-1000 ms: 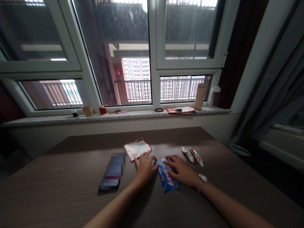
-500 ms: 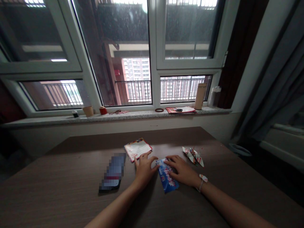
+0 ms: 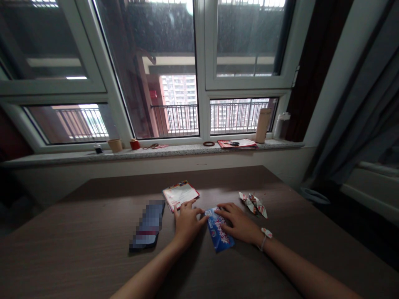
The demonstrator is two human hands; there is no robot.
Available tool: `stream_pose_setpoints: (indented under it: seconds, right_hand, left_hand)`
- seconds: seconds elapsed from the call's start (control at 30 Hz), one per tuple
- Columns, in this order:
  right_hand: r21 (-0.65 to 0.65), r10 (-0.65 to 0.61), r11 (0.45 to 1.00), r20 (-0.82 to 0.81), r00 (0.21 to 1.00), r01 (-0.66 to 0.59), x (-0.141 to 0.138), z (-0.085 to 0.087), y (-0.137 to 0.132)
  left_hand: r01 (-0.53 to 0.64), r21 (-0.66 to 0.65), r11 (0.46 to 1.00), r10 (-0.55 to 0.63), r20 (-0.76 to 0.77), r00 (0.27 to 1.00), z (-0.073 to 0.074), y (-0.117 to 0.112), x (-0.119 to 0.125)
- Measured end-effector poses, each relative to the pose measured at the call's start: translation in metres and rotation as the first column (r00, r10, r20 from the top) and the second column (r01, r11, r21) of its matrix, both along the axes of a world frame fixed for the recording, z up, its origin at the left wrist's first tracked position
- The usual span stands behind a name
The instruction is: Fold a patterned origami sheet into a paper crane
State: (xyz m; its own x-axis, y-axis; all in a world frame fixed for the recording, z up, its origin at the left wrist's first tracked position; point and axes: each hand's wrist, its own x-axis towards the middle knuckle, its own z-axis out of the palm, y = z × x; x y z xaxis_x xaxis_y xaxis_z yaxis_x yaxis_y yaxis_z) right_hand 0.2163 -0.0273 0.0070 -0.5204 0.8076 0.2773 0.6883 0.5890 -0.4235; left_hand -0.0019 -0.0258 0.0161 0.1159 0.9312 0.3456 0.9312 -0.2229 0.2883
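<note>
A folded blue paper (image 3: 220, 237) with pink-and-white star shapes lies flat on the table. My right hand (image 3: 238, 222) rests over its right side, fingers stretched out and apart on the printed surface. At the paper's upper left edge is the thumb of my left hand (image 3: 188, 224), which touches or nearly touches it. The left fingers are spread on the table, their tips by the lower edge of a stack of printed sheets (image 3: 181, 194). To the right, beyond my right hand, sits a folded white-and-red paper piece (image 3: 254, 204).
A phone (image 3: 148, 226), blurred out, lies left of my left hand. Along the windowsill (image 3: 183, 152) stand a paper cup (image 3: 115, 145), a red spool (image 3: 134, 144), a dark bracelet (image 3: 208, 143), papers with scissors (image 3: 238, 143), a tan flask (image 3: 263, 126) and a clear bottle (image 3: 282, 126).
My left hand has shifted slightly left, and its index finger has drawn back a little from the blue paper. The right hand and the paper look the same.
</note>
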Motion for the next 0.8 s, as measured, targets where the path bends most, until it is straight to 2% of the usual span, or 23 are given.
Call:
stream_pose_setpoints:
  seconds: [0.27,0.47,0.8]
  right_hand:
    - [0.008,0.003,1.000,-0.009,1.000,-0.002,0.0010,-0.0042,0.0024]
    - [0.007,0.002,1.000,-0.007,1.000,-0.002,0.0011,-0.0049,0.0027]
    - [0.014,0.006,1.000,-0.014,1.000,-0.006,0.0012,-0.0050,0.0026]
  left_hand:
    - [-0.030,0.031,0.999,0.031,-0.007,1.000,-0.0036,0.0008,-0.0005]
    - [0.026,0.046,0.999,-0.025,-0.025,0.999,-0.0041,0.0004,-0.0011]
    - [0.028,0.065,0.998,-0.022,-0.082,0.996,-0.0023,-0.0026,-0.0010]
